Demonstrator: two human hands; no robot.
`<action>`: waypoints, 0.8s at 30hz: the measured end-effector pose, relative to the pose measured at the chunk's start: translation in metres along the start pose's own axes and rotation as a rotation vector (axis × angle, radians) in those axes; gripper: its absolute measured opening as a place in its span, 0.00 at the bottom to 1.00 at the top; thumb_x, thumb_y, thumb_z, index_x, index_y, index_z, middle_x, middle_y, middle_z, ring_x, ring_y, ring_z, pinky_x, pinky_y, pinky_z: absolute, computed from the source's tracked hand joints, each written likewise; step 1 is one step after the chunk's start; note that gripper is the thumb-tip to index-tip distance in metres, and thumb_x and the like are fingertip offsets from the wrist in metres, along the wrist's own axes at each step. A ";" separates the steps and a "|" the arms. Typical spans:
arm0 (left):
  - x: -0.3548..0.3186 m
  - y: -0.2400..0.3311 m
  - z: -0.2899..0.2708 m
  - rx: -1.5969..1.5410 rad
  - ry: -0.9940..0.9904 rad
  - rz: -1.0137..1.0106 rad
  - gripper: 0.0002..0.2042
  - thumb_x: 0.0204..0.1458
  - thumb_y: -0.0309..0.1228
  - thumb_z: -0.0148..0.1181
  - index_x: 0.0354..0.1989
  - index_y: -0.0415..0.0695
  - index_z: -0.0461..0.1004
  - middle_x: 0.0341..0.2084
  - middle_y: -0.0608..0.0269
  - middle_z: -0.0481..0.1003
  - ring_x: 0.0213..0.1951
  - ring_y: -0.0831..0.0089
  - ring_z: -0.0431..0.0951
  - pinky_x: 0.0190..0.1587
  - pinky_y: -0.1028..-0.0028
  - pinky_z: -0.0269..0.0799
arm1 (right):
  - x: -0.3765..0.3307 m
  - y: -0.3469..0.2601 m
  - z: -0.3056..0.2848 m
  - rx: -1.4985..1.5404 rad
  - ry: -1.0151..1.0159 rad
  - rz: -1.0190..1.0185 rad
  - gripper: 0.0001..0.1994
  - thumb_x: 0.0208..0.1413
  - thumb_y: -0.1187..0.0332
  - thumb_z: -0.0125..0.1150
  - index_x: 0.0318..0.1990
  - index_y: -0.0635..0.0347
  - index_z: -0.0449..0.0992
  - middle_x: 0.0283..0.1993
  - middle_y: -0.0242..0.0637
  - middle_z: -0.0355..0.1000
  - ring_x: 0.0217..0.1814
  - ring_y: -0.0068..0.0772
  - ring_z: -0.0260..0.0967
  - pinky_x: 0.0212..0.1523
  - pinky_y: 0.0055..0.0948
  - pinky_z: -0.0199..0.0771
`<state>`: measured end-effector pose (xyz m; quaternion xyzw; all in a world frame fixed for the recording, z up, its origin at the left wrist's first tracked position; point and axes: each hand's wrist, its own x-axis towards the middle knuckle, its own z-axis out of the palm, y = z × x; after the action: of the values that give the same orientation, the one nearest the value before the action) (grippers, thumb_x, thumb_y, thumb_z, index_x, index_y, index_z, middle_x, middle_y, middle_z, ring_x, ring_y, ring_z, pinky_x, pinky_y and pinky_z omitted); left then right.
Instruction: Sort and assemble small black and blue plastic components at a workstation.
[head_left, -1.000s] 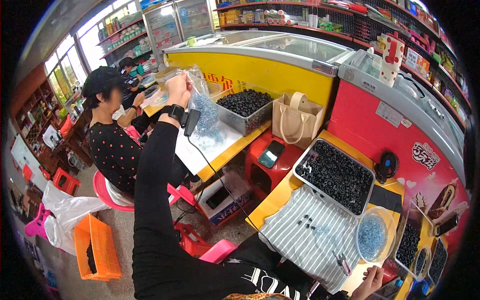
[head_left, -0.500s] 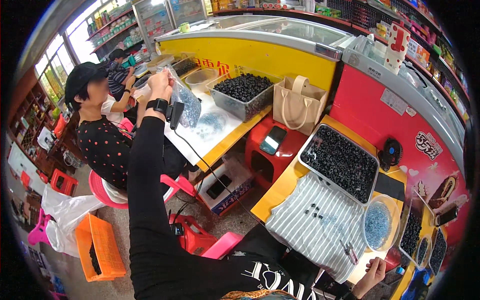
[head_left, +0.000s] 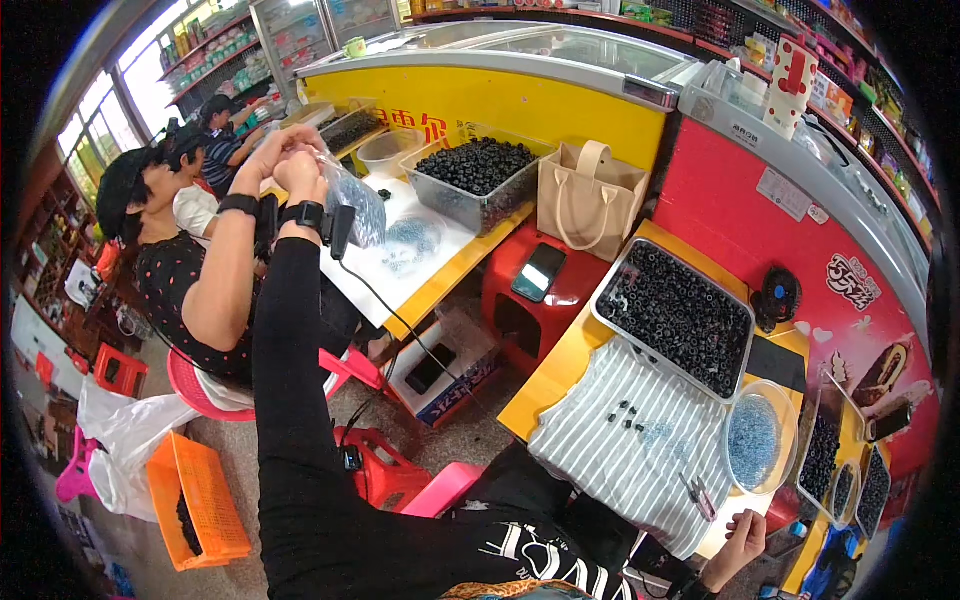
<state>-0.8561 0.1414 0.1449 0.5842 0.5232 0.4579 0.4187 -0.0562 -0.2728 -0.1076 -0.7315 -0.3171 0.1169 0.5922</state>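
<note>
My left hand (head_left: 298, 172) is stretched far out to my left, fingers pinched on the top of a clear bag (head_left: 352, 200) that hangs over the white surface (head_left: 400, 262). Another person's hand (head_left: 268, 150) — bare arm, black wristband — grips the bag's mouth right beside mine. Behind the bag sits a tray (head_left: 478, 178) of small black rings. My right hand (head_left: 740, 545) rests low at the edge of the striped cloth (head_left: 620, 450), fingers curled — whether they hold anything I cannot tell. A blue bowl (head_left: 755, 440) sits near it, a larger ring tray (head_left: 676, 312) beyond.
</note>
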 end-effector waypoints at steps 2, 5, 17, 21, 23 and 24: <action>0.014 0.016 -0.012 0.117 0.088 -0.214 0.06 0.53 0.25 0.55 0.36 0.37 0.76 0.29 0.57 0.76 0.29 0.70 0.76 0.31 0.73 0.73 | 0.001 0.007 -0.004 -0.015 -0.010 0.017 0.08 0.63 0.69 0.53 0.33 0.62 0.73 0.26 0.28 0.70 0.25 0.15 0.62 0.25 0.16 0.59; 0.028 -0.003 -0.009 0.109 0.265 -0.102 0.10 0.54 0.26 0.56 0.44 0.36 0.72 0.36 0.57 0.74 0.35 0.70 0.75 0.37 0.73 0.72 | -0.001 0.010 -0.001 0.097 0.066 0.096 0.07 0.61 0.71 0.54 0.34 0.65 0.74 0.28 0.29 0.71 0.30 0.16 0.65 0.30 0.17 0.64; -0.128 -0.028 0.353 0.047 -0.048 0.263 0.07 0.56 0.26 0.58 0.40 0.39 0.80 0.38 0.65 0.79 0.39 0.79 0.76 0.43 0.79 0.69 | -0.005 -0.010 0.023 0.155 -0.080 -0.009 0.03 0.59 0.75 0.56 0.34 0.65 0.74 0.27 0.29 0.72 0.26 0.15 0.66 0.28 0.16 0.62; -0.181 -0.054 0.448 0.015 -0.361 0.235 0.06 0.54 0.24 0.59 0.38 0.37 0.80 0.34 0.63 0.79 0.38 0.79 0.76 0.41 0.78 0.70 | -0.017 -0.007 0.027 0.144 -0.156 0.018 0.04 0.60 0.73 0.56 0.35 0.64 0.75 0.27 0.28 0.74 0.26 0.14 0.66 0.26 0.16 0.62; -0.200 -0.069 0.481 0.053 -0.446 0.229 0.06 0.52 0.24 0.60 0.37 0.35 0.79 0.33 0.59 0.78 0.37 0.74 0.77 0.40 0.76 0.70 | -0.024 -0.011 0.036 0.120 -0.206 0.014 0.03 0.58 0.75 0.57 0.33 0.65 0.74 0.27 0.28 0.72 0.26 0.15 0.66 0.28 0.17 0.65; -0.207 -0.077 0.497 0.094 -0.485 0.221 0.06 0.50 0.23 0.61 0.36 0.35 0.78 0.32 0.56 0.77 0.36 0.70 0.78 0.40 0.73 0.71 | -0.027 -0.008 0.040 0.124 -0.226 0.012 0.03 0.57 0.77 0.56 0.32 0.66 0.74 0.26 0.28 0.71 0.26 0.16 0.65 0.29 0.18 0.66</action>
<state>-0.3970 -0.0614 -0.0643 0.7491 0.3614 0.3226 0.4519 -0.1017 -0.2568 -0.1162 -0.6776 -0.3695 0.2216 0.5960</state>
